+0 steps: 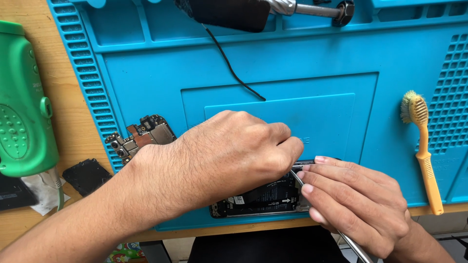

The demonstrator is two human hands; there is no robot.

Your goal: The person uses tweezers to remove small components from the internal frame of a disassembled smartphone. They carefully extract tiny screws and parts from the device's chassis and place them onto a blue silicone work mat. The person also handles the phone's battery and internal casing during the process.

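On the blue mat's (317, 63) near edge lies an opened phone (263, 199), black battery exposed; left hand (229, 156) presses it, fingers curled, right hand (356, 199) pinches metal tweezers (348, 241).

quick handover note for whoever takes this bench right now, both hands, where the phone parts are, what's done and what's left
Left hand: fingers bunched, pressing down on the opened phone at the blue mat's front edge.
Right hand: holds metal tweezers, tips at the phone's right side.
Done: phone is open, circuit board out, lying on the mat's left.
Left: battery still sits in the frame.
Yellow brush on the right.
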